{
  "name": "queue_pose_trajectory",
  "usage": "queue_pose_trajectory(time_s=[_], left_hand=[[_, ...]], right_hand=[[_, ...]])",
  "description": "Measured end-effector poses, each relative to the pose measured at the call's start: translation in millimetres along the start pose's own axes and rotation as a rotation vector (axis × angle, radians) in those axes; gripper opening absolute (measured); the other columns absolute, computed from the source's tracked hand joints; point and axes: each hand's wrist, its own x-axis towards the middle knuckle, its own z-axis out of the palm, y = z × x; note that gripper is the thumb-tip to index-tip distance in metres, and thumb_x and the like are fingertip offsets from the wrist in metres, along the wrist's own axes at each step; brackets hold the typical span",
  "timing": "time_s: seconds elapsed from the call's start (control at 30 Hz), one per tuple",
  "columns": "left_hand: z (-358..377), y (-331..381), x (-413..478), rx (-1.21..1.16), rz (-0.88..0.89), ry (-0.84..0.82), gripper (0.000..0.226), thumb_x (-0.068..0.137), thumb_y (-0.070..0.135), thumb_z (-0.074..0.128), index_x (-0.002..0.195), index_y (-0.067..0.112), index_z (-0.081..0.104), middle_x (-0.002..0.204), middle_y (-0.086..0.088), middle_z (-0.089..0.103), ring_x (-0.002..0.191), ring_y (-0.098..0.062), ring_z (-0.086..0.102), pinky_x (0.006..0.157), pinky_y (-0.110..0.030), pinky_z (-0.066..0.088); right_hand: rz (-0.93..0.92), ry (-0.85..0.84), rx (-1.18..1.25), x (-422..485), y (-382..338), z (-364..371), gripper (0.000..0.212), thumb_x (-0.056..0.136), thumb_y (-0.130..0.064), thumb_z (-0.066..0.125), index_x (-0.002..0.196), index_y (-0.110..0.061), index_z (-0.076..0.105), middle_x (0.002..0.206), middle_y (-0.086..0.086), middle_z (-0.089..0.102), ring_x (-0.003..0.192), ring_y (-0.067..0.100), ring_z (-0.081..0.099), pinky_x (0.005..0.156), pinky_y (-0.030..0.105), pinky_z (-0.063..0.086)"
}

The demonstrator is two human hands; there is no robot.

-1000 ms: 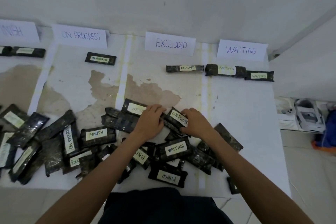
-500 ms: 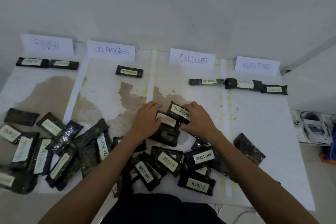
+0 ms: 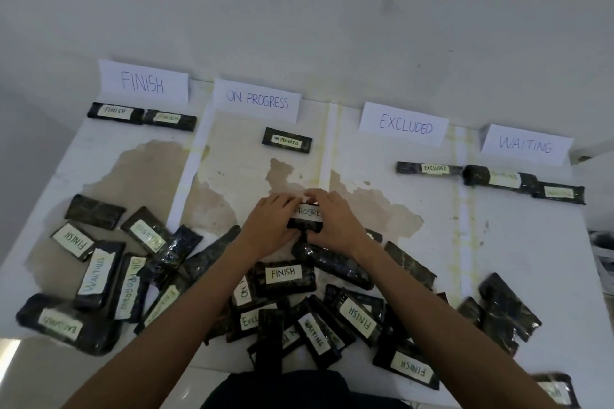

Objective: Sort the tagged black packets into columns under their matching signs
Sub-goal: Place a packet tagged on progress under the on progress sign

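Your left hand [image 3: 270, 226] and right hand [image 3: 335, 224] meet at the middle of the desk [image 3: 518, 242], each grip closed on one black packet [image 3: 307, 217] between them, held by its two short ends. Its tag reads "PROGRE", the rest hidden under your fingers. The packet sits at the far edge of the unsorted pile, in the lane below the ON PROGRESS sign [image 3: 257, 100].

Four paper signs stand along the far edge of the desk. From left to right they are the FINISH sign [image 3: 143, 82], ON PROGRESS, the EXCLUDED sign [image 3: 405, 124] and the WAITING sign [image 3: 525, 144].

Sorted packets lie under them: two FINISH packets [image 3: 141, 115] end to end, one ON PROGRESS packet [image 3: 286, 140], one EXCLUDED packet [image 3: 428, 168], and two WAITING packets [image 3: 523, 183] touching end to end.

The unsorted pile [image 3: 282, 279] spreads across the near half of the desk, about two dozen overlapping packets; an exact count cannot be made. Some lie face down. Readable tags include four FINISH and two WAITING.
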Motion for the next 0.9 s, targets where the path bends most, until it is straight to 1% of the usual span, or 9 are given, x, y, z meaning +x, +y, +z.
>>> queue_pose_trajectory(time_s=[0.1, 0.17, 0.23, 0.3, 0.37, 0.53, 0.7, 0.8, 0.9], left_hand=[[-3.9, -19.5, -0.2, 0.042, 0.015, 0.000, 0.061, 0.069, 0.024, 0.073, 0.124, 0.004, 0.052, 0.115, -0.014, 0.059, 0.103, -0.032, 0.055, 0.083, -0.042, 0.047], [-8.7, -35.1, 1.6, 0.062, 0.011, -0.020, 0.063, 0.064, 0.025, 0.075, 0.120, 0.005, 0.055, 0.109, -0.012, 0.060, 0.096, -0.031, 0.057, 0.077, -0.040, 0.049], [-15.7, -55.3, 4.4, 0.056, -0.033, -0.035, 0.063, 0.059, 0.023, 0.076, 0.116, 0.006, 0.056, 0.106, -0.012, 0.060, 0.093, -0.030, 0.057, 0.073, -0.038, 0.050], [-26.2, -79.5, 8.8, -0.003, -0.118, -0.023, 0.062, 0.058, 0.017, 0.075, 0.116, 0.005, 0.056, 0.107, -0.013, 0.059, 0.094, -0.031, 0.056, 0.072, -0.039, 0.052], [-37.9, -106.2, 15.9, -0.059, -0.217, 0.006, 0.064, 0.059, 0.010, 0.074, 0.119, 0.005, 0.054, 0.112, -0.013, 0.056, 0.101, -0.031, 0.053, 0.074, -0.043, 0.052], [-57.3, -169.3, 50.4, -0.080, -0.364, 0.024, 0.064, 0.061, -0.002, 0.070, 0.122, 0.004, 0.051, 0.121, -0.014, 0.048, 0.108, -0.032, 0.049, 0.077, -0.046, 0.052], [-60.6, -199.0, 87.3, -0.038, -0.367, 0.008, 0.062, 0.066, -0.002, 0.070, 0.125, 0.003, 0.049, 0.122, -0.016, 0.045, 0.108, -0.033, 0.049, 0.082, -0.051, 0.051], [-60.3, -204.0, 97.8, -0.002, -0.363, -0.018, 0.061, 0.069, -0.001, 0.070, 0.126, 0.003, 0.048, 0.122, -0.016, 0.046, 0.109, -0.033, 0.048, 0.087, -0.049, 0.048], [-59.1, -204.4, 100.2, 0.018, -0.353, -0.047, 0.061, 0.071, -0.001, 0.068, 0.128, 0.004, 0.048, 0.123, -0.016, 0.047, 0.110, -0.034, 0.047, 0.090, -0.047, 0.045]], right_hand=[[-0.027, -0.006, -0.013, 15.9, -8.4, 6.4, 0.070, 0.068, -0.026, 0.073, 0.130, -0.015, 0.042, 0.122, 0.006, 0.054, 0.108, 0.025, 0.044, 0.095, 0.041, 0.039], [-0.044, -0.018, -0.009, 28.2, -12.3, 10.9, 0.073, 0.067, -0.025, 0.072, 0.133, -0.015, 0.040, 0.126, 0.006, 0.051, 0.112, 0.024, 0.043, 0.098, 0.039, 0.036], [-0.040, -0.029, 0.004, 41.8, -14.7, 15.3, 0.079, 0.067, -0.029, 0.071, 0.136, -0.015, 0.038, 0.128, 0.008, 0.049, 0.115, 0.024, 0.043, 0.099, 0.039, 0.034], [-0.013, -0.027, -0.006, 55.3, -14.3, 19.6, 0.076, 0.067, -0.029, 0.070, 0.135, -0.013, 0.040, 0.125, 0.010, 0.050, 0.112, 0.027, 0.048, 0.094, 0.039, 0.040], [0.008, -0.037, -0.025, 65.5, -11.8, 24.0, 0.066, 0.071, -0.023, 0.068, 0.132, -0.011, 0.045, 0.124, 0.011, 0.051, 0.111, 0.029, 0.050, 0.092, 0.039, 0.043], [0.016, -0.067, -0.043, 86.0, -3.3, 33.9, 0.058, 0.078, -0.019, 0.061, 0.133, -0.012, 0.045, 0.131, 0.011, 0.046, 0.117, 0.030, 0.045, 0.097, 0.040, 0.041], [-0.013, -0.063, -0.091, 97.7, 2.7, 40.0, 0.048, 0.078, -0.018, 0.057, 0.126, -0.010, 0.053, 0.130, 0.012, 0.047, 0.116, 0.031, 0.042, 0.096, 0.042, 0.045], [-0.040, -0.057, -0.114, 98.2, 6.5, 40.0, 0.046, 0.077, -0.016, 0.059, 0.122, -0.009, 0.056, 0.128, 0.012, 0.048, 0.115, 0.031, 0.043, 0.094, 0.042, 0.046], [-0.075, -0.052, -0.076, 95.2, 10.1, 37.7, 0.044, 0.075, -0.009, 0.062, 0.118, -0.007, 0.060, 0.125, 0.015, 0.053, 0.113, 0.035, 0.047, 0.093, 0.044, 0.047]])
